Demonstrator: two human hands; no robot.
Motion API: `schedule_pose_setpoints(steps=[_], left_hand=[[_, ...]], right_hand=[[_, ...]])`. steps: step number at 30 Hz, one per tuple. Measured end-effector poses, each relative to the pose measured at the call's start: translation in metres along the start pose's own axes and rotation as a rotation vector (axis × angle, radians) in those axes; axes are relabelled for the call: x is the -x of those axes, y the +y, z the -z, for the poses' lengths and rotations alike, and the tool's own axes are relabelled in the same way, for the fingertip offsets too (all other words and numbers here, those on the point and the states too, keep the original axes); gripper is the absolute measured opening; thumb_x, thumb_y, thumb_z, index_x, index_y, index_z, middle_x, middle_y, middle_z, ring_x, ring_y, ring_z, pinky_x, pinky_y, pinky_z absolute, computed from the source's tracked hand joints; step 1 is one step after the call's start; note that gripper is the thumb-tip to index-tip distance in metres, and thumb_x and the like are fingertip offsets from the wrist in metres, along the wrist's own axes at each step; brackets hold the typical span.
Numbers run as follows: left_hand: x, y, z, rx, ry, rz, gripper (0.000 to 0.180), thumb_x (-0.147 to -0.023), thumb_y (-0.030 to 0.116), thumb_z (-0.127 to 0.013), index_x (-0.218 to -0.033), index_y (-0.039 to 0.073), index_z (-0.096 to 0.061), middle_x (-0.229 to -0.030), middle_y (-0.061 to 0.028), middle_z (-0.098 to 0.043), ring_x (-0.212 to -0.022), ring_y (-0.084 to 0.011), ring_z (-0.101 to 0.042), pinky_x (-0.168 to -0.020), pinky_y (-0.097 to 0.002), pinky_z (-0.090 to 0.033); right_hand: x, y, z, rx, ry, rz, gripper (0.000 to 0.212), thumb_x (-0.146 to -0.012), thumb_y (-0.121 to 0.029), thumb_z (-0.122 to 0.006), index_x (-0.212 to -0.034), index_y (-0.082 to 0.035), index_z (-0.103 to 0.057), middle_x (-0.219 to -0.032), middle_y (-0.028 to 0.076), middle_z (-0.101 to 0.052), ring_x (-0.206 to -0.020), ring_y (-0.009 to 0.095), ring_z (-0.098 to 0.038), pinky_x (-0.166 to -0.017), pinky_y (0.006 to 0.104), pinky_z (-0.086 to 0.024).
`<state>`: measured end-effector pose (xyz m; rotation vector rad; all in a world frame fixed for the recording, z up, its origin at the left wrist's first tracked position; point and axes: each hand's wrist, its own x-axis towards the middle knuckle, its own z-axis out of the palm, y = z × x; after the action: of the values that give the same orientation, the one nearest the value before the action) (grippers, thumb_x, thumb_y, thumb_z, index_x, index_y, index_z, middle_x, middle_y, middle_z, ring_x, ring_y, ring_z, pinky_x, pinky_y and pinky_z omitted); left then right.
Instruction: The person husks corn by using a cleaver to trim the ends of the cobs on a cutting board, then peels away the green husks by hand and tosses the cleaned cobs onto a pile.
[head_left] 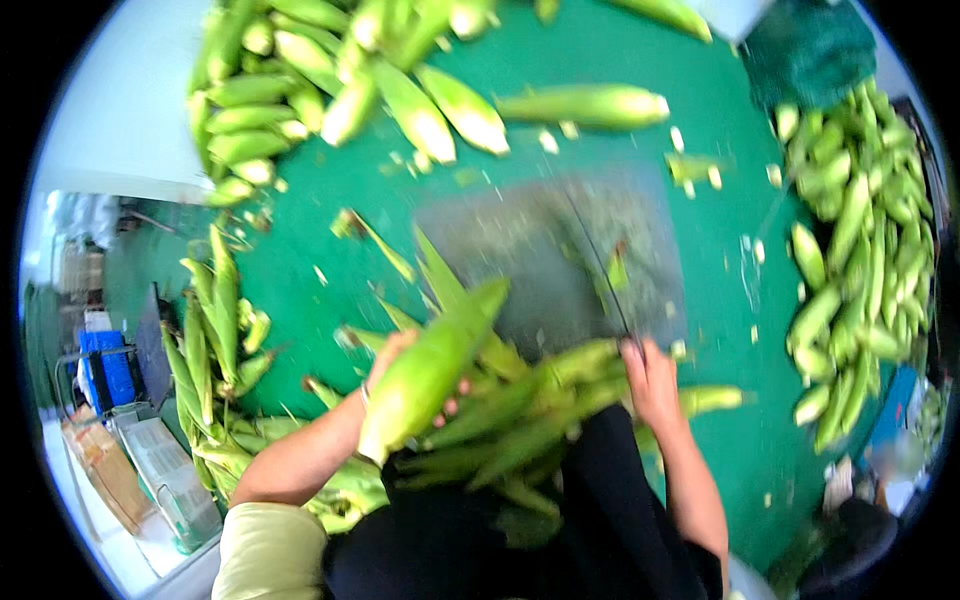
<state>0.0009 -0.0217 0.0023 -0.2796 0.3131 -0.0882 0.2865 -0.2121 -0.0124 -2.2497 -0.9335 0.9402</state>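
Note:
My left hand (pixel 393 352) is closed round a fat green ear of corn (pixel 430 365) in its husk. The ear slants, with its pale cut end toward me and its leafy tip up and to the right. Right of it, my right hand (pixel 655 385) grips a knife (pixel 600 250). The blade shows as a thin dark line pointing away from me over a grey cutting board (pixel 645 215); the handle is hidden in my fist. Below and between my hands, against my dark clothing, lies a heap of stripped husk leaves (pixel 520 415), blurred by motion.
A pile of husked-on corn (pixel 270 95) covers the far left of the green table (pixel 320 220). Another long pile of corn (pixel 860 270) lines the right side, beside a dark green mesh sack (pixel 810 55). Loose husks (pixel 215 330) gather at left. Small pale offcuts are scattered about.

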Motion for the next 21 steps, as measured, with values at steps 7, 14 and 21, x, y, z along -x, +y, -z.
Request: schedule_pose_setpoints(steps=[7, 14, 21], left_hand=[[0.009, 0.164, -0.161, -0.631, 0.179, -0.825, 0.066, -0.080, 0.055, -0.048, -0.116, 0.000, -0.046, -0.105, -0.0211, -0.057, -0.089, -0.0328, -0.059, -0.076, -0.0410, -0.051], [0.052, 0.171, -0.215, -0.782, -0.297, -1.098, 0.052, -0.090, 0.037, -0.044, -0.120, -0.006, -0.044, -0.101, -0.0229, -0.060, -0.084, -0.0259, -0.063, -0.074, -0.0292, -0.054], [0.238, 0.033, 0.017, -1.094, 1.523, -1.005, 0.026, -0.081, 0.018, -0.057, -0.101, 0.003, -0.058, -0.081, -0.0113, -0.064, -0.070, -0.0203, -0.063, -0.056, -0.0277, -0.049]], right_hand=[[0.025, 0.017, -0.003, 0.120, 0.097, 0.136, 0.036, -0.087, -0.031, -0.049, -0.073, 0.002, -0.049, -0.062, 0.026, -0.051, -0.061, 0.046, -0.051, -0.054, 0.0488, -0.037], [0.035, 0.016, -0.010, 0.066, 0.024, 0.130, 0.041, -0.086, -0.036, -0.051, -0.069, 0.001, -0.048, -0.059, 0.023, -0.052, -0.058, 0.042, -0.053, -0.053, 0.0464, -0.039], [0.042, -0.004, -0.012, 0.156, -0.134, 0.165, 0.034, -0.087, -0.032, -0.050, -0.081, 0.001, -0.054, -0.068, 0.029, -0.054, -0.064, 0.047, -0.051, -0.054, 0.0504, -0.037]])
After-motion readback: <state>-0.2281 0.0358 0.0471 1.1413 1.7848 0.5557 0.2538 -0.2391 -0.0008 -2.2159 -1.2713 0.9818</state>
